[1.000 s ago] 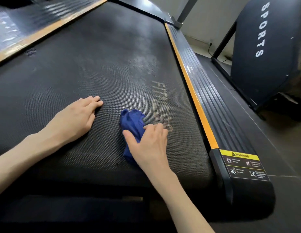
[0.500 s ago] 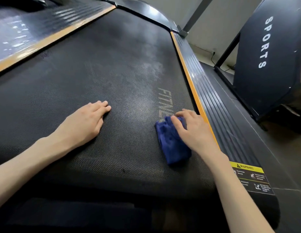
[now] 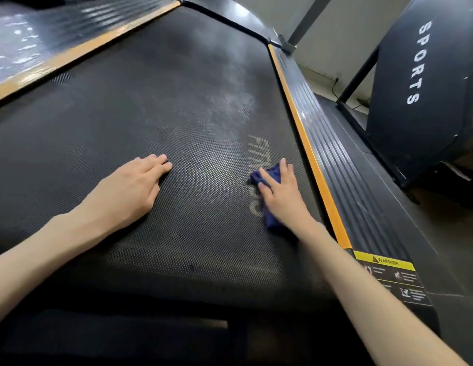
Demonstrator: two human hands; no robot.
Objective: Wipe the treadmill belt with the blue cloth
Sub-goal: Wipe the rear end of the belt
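The black textured treadmill belt [image 3: 156, 122] fills most of the view, with grey "FITNESS" lettering near its right side and pale dusty patches further up. My right hand [image 3: 281, 196] presses the bunched blue cloth [image 3: 271, 175] onto the belt over the lettering, close to the right edge. The hand covers most of the cloth, which shows only at the fingers and below the palm. My left hand [image 3: 132, 188] lies flat on the belt's middle, fingers together, holding nothing.
An orange strip and a ribbed black side rail [image 3: 343, 165] run along the belt's right edge, ending in a yellow warning label [image 3: 391, 276]. Another rail [image 3: 32, 51] lies at the upper left. A dark "SPORTS" panel [image 3: 420, 83] stands at the right.
My right hand has slid the cloth from the belt's middle to its right side, then slightly forward along the lettering. My left hand has stayed flat on the belt.
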